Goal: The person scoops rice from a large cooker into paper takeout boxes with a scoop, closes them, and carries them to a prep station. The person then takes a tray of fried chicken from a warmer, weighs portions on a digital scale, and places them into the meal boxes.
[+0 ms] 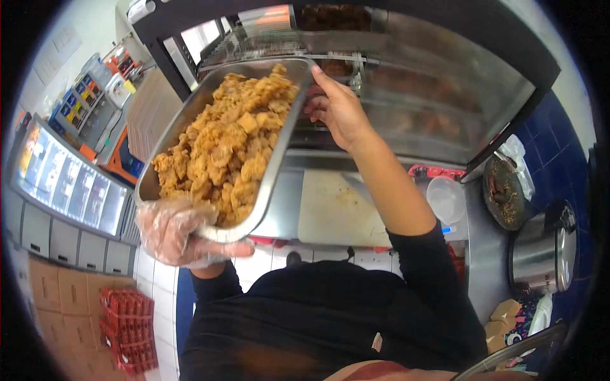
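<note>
A deep metal tray (270, 190) heaped with golden fried chicken pieces (222, 146) is held up, tilted, in front of a glass-sided display cabinet. My left hand (181, 233), in a clear plastic glove, grips its near left end, thumb along the outside of the rim. At the far right corner my bare right hand (340, 111) holds the tray, its thumb at the rim and the fingers curled beside and below it. Wire racks (254, 47) inside the cabinet show just beyond the tray.
The display cabinet (438, 82) fills the far side. Below it lies a cutting board (337, 209), with a plastic tub (446, 199) to its right. A stone mortar (502, 190) and steel pot (540, 254) stand farther right. Cardboard boxes (70, 292) and red crates (129, 327) are at lower left.
</note>
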The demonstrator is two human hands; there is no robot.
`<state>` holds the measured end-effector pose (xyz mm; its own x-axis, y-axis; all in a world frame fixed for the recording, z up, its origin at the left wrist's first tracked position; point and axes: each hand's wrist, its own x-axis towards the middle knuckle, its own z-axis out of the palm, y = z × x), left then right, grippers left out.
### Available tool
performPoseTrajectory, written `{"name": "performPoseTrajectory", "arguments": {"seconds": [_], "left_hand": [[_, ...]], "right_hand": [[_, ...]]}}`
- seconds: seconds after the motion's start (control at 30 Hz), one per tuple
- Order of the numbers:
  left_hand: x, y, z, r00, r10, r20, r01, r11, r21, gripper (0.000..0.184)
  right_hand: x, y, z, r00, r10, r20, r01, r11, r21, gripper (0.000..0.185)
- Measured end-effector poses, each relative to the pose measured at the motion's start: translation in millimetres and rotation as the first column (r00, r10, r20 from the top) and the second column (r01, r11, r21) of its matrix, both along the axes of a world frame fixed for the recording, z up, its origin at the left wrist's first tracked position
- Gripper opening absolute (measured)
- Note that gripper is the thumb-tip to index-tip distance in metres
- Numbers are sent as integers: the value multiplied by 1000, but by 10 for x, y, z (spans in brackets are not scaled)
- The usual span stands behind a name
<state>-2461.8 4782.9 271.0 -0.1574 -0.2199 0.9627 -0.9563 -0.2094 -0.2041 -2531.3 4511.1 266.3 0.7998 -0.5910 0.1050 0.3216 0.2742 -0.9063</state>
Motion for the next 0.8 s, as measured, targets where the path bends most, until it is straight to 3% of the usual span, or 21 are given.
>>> {"name": "performPoseTrajectory", "arguments": {"seconds": [0.1,0.13,0.27,0.37,0.53,0.57,0.6,0.7,0.8], "left_hand": [[-438,185,-203,996,-71,-53,75,994,79,80],[-600,152,-267,989,-114,-94,123,987,99,71],[-941,-86,-704,934,-249,-256,298,938,176,55],[-924,-295,-1325,880,-271,-390,395,875,282,47],[-897,-548,-2285,710,-293,-641,634,662,400,35],[-906,-592,-2426,665,-301,-684,687,605,402,33],[-923,-673,-2472,848,-191,-494,489,639,593,24],[-765,-948,-2553,731,-360,-579,676,494,546,15],[-453,-1123,-2670,778,-340,-529,627,360,691,24]], "right_hand": [[-416,-39,-406,996,-86,-10,85,995,-49,23],[-651,24,-494,994,-100,-44,100,995,9,16],[-1580,167,-1098,947,-271,-173,287,955,71,26],[-2158,164,-1591,875,-371,-312,418,903,98,32],[-2667,149,-2188,731,-525,-435,623,774,112,27],[-2708,149,-2298,697,-573,-431,650,759,43,29],[-2735,143,-2386,663,-619,-420,674,739,-25,30],[-2763,160,-2638,572,-724,-385,689,679,-254,33],[-2686,262,-2831,489,-777,-398,660,627,-413,32]]}}
